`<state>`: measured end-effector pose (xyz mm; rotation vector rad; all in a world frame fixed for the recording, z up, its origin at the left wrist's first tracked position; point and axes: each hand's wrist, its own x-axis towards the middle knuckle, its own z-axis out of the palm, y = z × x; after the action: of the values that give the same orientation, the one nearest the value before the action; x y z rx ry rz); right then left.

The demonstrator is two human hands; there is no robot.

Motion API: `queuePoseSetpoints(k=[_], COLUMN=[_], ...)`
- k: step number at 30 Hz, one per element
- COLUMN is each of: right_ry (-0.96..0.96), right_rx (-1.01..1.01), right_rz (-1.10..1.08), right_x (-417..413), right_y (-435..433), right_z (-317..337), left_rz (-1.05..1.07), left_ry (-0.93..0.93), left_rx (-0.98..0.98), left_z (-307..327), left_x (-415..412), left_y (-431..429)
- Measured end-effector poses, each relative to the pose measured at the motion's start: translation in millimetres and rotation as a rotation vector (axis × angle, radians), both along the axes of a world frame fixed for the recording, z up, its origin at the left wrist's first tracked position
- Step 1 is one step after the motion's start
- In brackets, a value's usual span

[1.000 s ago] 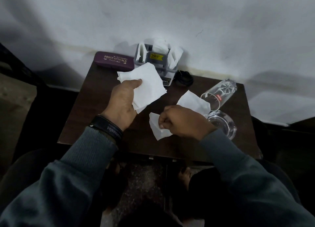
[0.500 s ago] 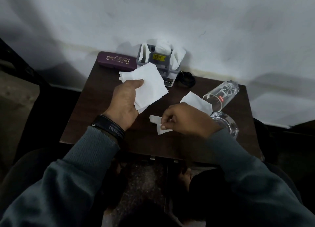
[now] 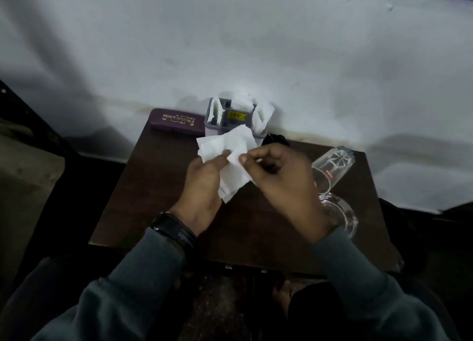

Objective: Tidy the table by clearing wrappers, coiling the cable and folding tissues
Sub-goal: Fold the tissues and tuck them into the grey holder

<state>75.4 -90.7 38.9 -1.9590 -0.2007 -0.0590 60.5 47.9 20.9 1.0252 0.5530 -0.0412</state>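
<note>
White tissues (image 3: pixel 231 158) are being held above the middle of the tabletop (image 3: pixel 143 187) by the left hand (image 3: pixel 204 184), its grip closed on the lower edge, while a corner is being pinched narrowly by the right hand (image 3: pixel 276 179). If the two hands are being pulled apart too strongly, the thin sheets could be torn. The tipped glass (image 3: pixel 332 166), just beside the right wrist, could be knocked by the sleeve.

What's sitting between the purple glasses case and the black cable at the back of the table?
The grey holder, stuffed with tissues, per the head view.
</note>
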Motion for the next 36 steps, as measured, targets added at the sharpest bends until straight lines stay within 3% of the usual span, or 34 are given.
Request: queuePoseSetpoints(k=[3,6,11,24,30,36], right_ry=[0.119,0.21,0.261,0.419,0.405,0.357], right_rx=[0.022,0.193,0.309,0.478,0.679,0.516], right_rz=[0.047,0.04,-0.038,-0.077,-0.105,-0.071], right_x=[-3,-2,-2,6,9,4], right_y=[8,9,12,-5,-25,-13], right_z=[1,8,9,18,36,38], left_rz=[-0.072,-0.068,-0.197,-0.06,-0.046,-0.116], left_ry=[-0.049,-0.039,-0.115,-0.086,-0.115,-0.138], left_rx=[-0.069,-0.12,-0.409,-0.322,-0.248,-0.158], left_z=[2,8,21,6,5,0], left_x=[-2,-5,-8,-3,-1,-3], left_y=[-1,-3,-5,-4,-1,-3])
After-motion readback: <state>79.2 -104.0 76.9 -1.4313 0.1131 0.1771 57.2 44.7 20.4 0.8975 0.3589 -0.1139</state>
